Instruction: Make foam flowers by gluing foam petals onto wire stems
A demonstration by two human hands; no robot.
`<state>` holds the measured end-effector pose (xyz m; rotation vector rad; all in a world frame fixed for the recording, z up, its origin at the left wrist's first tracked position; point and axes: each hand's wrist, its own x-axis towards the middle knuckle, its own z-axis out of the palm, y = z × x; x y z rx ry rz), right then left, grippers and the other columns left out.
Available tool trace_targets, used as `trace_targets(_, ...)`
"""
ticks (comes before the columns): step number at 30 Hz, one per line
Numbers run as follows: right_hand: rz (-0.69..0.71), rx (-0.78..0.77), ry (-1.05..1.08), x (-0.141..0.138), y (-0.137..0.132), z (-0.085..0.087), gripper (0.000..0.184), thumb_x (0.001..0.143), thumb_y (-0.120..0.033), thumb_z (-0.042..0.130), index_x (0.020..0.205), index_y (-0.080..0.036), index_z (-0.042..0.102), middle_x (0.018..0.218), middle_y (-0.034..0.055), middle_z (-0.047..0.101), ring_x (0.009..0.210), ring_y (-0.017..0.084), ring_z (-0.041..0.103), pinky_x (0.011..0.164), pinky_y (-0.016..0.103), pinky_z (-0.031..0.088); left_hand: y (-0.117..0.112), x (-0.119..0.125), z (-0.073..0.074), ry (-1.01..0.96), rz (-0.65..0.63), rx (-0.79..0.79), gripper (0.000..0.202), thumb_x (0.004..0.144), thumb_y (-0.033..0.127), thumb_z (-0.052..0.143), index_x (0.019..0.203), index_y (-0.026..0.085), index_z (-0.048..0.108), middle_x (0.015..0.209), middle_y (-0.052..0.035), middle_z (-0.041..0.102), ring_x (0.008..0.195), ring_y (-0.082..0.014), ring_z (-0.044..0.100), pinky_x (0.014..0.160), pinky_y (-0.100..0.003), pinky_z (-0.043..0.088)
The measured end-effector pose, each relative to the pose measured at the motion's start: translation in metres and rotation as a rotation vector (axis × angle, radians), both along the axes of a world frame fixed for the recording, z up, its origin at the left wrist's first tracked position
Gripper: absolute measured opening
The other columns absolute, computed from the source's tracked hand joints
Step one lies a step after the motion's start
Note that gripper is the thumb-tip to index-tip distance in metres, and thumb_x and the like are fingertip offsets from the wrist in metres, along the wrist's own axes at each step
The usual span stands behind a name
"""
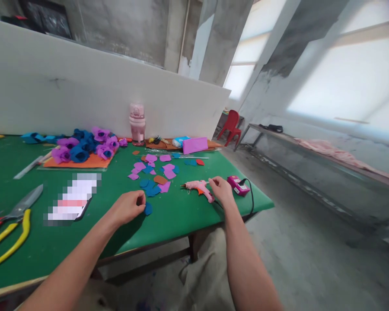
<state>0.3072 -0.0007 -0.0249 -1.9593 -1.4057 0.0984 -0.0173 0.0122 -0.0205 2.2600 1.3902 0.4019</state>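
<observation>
Tabletop (181,220) covered in green fills the lower left of the frame, seen from the head of a person seated at its near edge.

Likely trouble, as a judgement, lies in the lower centre. A pink glue gun (199,187) lies on its side there. Its nozzle points left toward a scatter of purple and blue felt petals (155,172). If the nozzle is hot, it could scorch the green cover, stick to a petal or burn a finger that strays near. A black cable (251,196) loops close to the table's right corner, just beside a small pink box (237,185). A forearm catching that loop could drag the gun or the box over the edge.

The left hand (128,207), left of centre, is curled almost closed. Thumb and fingertips pinch a blue felt piece (148,209), which lies flat on the table and shows just past the fingers.

The right hand (222,190), right of centre, has its fingers loosely bent over the handle end of the glue gun and touches it. Whether it truly grips the handle cannot be told from this view.
</observation>
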Motion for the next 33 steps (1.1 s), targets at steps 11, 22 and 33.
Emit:
trace_targets(11, 0.799, -0.237, 0.67, -0.135, -0.023, 0.005, 0.037, 0.065, -0.038, 0.066, 0.096, -0.02, 0.056, 0.07, -0.001, 0.061, 0.055, 0.012, 0.057, 0.052, 0.023, 0.045, -0.019, 0.019, 0.02, -0.564, 0.08, -0.149, 0.026, 0.068, 0.033, 0.055, 0.09, 0.02, 0.056, 0.072, 0.0012, 0.06, 0.054, -0.0115, 0.052, 0.053, -0.023, 0.04)
trace_targets(22, 0.609, -0.298, -0.339, -0.05, 0.123, 0.047, 0.019, 0.071, -0.007, 0.05, 0.079, -0.016, 0.064, 0.08, 0.0046, 0.068, 0.076, 0.016, 0.06, 0.069, 0.025, 0.043, -0.018, 0.007, 0.023, -0.599, 0.239, -0.18, 0.027, 0.073, 0.042, 0.051, 0.088, 0.021, 0.059, 0.072, -0.0016, 0.066, 0.071, -0.0189, 0.061, 0.066, -0.028, 0.043)
trace_targets(33, 0.488, -0.462, -0.497, -0.024, 0.216, 0.024, 0.025, 0.065, -0.002, 0.062, 0.087, -0.014, 0.067, 0.098, 0.0102, 0.065, 0.097, 0.023, 0.056, 0.081, 0.028, 0.041, -0.013, 0.008, 0.011, -0.457, 0.186, -0.177, 0.023, 0.073, 0.041, 0.048, 0.079, 0.023, 0.061, 0.064, 0.0006, 0.065, 0.06, -0.0171, 0.058, 0.057, -0.026, 0.041)
